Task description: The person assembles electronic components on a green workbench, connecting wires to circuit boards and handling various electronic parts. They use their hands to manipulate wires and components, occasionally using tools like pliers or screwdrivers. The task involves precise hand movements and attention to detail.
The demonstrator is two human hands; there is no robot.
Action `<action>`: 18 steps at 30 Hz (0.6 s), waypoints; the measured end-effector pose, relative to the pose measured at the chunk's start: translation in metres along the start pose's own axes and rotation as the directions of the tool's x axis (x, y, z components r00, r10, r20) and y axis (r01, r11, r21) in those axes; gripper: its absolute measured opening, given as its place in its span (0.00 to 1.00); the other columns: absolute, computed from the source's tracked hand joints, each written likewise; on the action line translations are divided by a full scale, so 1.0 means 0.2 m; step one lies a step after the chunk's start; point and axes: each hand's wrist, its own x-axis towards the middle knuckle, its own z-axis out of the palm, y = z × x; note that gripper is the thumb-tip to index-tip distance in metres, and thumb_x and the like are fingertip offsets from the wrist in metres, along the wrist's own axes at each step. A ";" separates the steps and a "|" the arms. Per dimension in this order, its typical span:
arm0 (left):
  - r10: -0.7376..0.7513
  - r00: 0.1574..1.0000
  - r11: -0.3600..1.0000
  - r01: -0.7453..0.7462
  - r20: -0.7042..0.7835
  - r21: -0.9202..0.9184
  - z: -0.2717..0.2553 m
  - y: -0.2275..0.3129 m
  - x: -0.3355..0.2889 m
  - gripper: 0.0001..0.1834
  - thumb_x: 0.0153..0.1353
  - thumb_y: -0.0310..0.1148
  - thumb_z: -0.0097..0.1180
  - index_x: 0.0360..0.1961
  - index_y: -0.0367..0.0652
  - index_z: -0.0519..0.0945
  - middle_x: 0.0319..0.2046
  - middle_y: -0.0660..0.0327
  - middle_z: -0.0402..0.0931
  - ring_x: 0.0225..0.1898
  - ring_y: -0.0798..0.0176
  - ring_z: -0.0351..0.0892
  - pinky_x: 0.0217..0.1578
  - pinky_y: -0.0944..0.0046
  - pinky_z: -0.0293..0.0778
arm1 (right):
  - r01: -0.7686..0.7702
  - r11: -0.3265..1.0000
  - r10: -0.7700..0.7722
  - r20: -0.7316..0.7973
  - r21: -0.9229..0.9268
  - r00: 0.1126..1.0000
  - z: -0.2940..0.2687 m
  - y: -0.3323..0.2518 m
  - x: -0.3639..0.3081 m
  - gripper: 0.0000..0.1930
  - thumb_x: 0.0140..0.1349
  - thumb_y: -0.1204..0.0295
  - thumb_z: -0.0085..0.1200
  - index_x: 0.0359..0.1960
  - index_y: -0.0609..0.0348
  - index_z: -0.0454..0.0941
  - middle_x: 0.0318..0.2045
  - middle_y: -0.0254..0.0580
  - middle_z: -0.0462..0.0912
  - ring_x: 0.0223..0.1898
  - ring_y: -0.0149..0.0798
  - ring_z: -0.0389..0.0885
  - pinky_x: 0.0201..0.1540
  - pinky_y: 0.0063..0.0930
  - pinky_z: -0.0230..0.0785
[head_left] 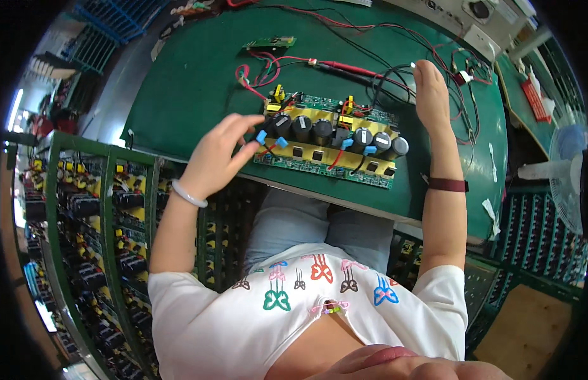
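Note:
A long green circuit board with a yellow middle lies on the green table before me. A row of black cylindrical capacitors runs along it, with blue wire terminals on short leads. My left hand is at the board's left end, thumb and fingers apart, fingertips close to the nearest blue terminals. Beyond the board's right end, my right hand is raised with its fingers drawn together. A small white piece and a looping black cable are at its fingertips; its grip is partly hidden.
Red and black test leads cross the table behind the board. A small green circuit board lies at the back. A grey instrument stands far right, near tangled wires. Racks of similar boards stand left; a clear fan is right.

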 end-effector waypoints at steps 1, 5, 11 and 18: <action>0.012 0.999 1.000 -0.012 0.043 -0.003 0.02 -0.02 -0.02 0.22 0.61 0.27 0.60 0.57 0.39 0.74 0.38 0.54 0.74 0.33 0.58 0.77 0.40 0.61 0.74 | 0.012 1.000 -0.012 -0.022 0.016 1.000 0.00 0.00 0.00 0.07 0.68 0.71 0.51 0.43 0.61 0.73 0.39 0.51 0.80 0.43 0.57 0.78 0.45 0.45 0.71; -0.010 1.000 0.998 0.011 0.013 -0.058 0.06 -0.03 -0.04 0.17 0.64 0.24 0.55 0.55 0.37 0.77 0.36 0.54 0.77 0.33 0.57 0.77 0.37 0.62 0.74 | 0.072 0.997 -0.070 -0.050 0.041 0.996 -0.01 -0.02 0.01 0.07 0.67 0.72 0.52 0.44 0.59 0.73 0.39 0.48 0.79 0.42 0.56 0.78 0.44 0.45 0.71; -0.090 0.991 0.954 0.059 -0.095 -0.295 -0.11 -0.02 0.14 0.10 0.66 0.27 0.57 0.45 0.35 0.83 0.33 0.62 0.81 0.34 0.71 0.79 0.34 0.69 0.74 | 0.044 0.973 -0.033 -0.053 0.226 0.998 -0.06 -0.01 -0.02 0.09 0.65 0.79 0.52 0.47 0.62 0.74 0.43 0.49 0.80 0.46 0.55 0.79 0.47 0.41 0.73; -0.027 0.996 0.862 -0.020 -0.086 -0.506 -0.08 0.07 0.57 0.14 0.66 0.32 0.62 0.50 0.37 0.82 0.32 0.69 0.79 0.32 0.78 0.73 0.34 0.75 0.69 | -0.031 0.929 0.039 -0.014 0.368 0.999 -0.08 -0.04 -0.02 0.08 0.68 0.77 0.50 0.47 0.62 0.73 0.43 0.50 0.78 0.49 0.56 0.77 0.50 0.41 0.71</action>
